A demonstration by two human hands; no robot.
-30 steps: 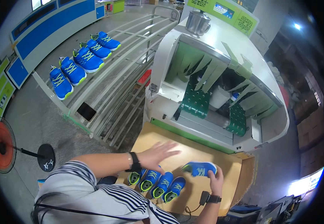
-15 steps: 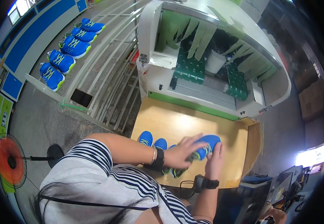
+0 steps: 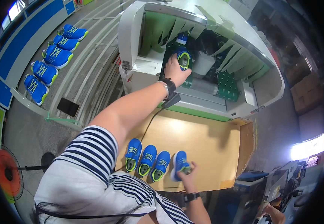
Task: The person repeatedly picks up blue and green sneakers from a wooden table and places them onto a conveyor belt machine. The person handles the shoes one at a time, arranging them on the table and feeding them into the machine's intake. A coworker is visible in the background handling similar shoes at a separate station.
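My left hand [image 3: 177, 71] reaches into the opening of the white machine [image 3: 130, 44], gripping the heel end of a blue sneaker [image 3: 184, 59] with yellow-green trim on the perforated green belt [image 3: 187, 83]. Just ahead, a blue part [image 3: 181, 39] shows under the hanging strips; I cannot tell whether it belongs to the same shoe. Low over the wooden tabletop [image 3: 206, 142], my right hand [image 3: 188, 174] holds another blue sneaker [image 3: 180, 162] by its heel. To its left, three matching sneakers [image 3: 147, 158] lie in a row, toes pointing away.
A black box on a cord [image 3: 171, 100] hangs by my left wrist. On the left, several blue sneakers [image 3: 57, 56] line a white tubular rack [image 3: 94, 59] with a dark phone [image 3: 68, 107]. An orange fan [image 3: 7, 170] stands lower left; a cardboard side [image 3: 247, 140] edges the table's right.
My left hand has left the tabletop and gone forward into the machine, where a sneaker now sits on the belt. My right hand has moved down and left with a sneaker.
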